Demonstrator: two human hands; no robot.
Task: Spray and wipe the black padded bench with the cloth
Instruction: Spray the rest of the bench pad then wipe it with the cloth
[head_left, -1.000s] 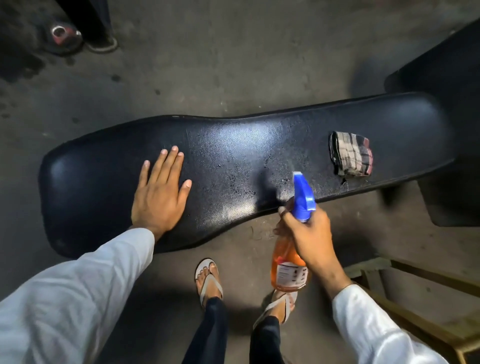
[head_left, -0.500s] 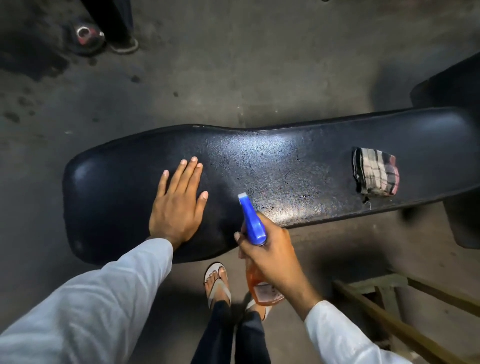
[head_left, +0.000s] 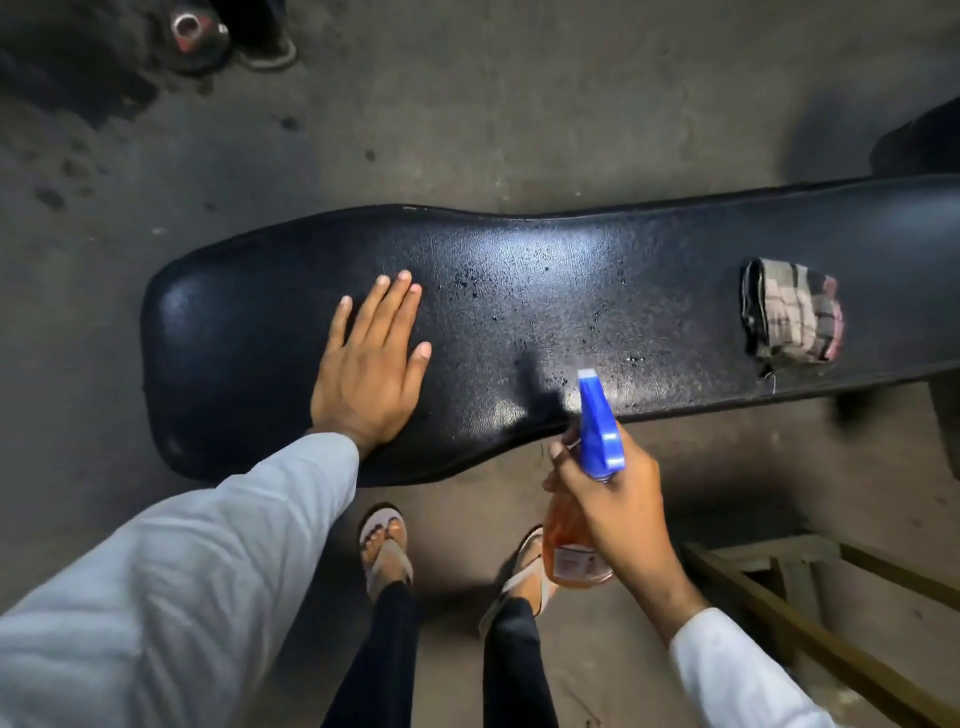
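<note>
A: The black padded bench (head_left: 519, 322) fills the middle of the view, its centre beaded with droplets. What's on it?

B: The left hand (head_left: 369, 364) lies flat and open on the padding towards the rounded end. The right hand (head_left: 613, 499) is wrapped around the spray bottle (head_left: 592, 467), blue nozzle aimed at the near edge. The folded checked cloth (head_left: 792, 317) sits well apart, towards the far right.

A: Risks?

B: I'd say spray could overshoot onto the concrete floor (head_left: 467, 104) or wet the left hand, since the nozzle sits right at the edge. The left end looks dry and may get missed.
</note>
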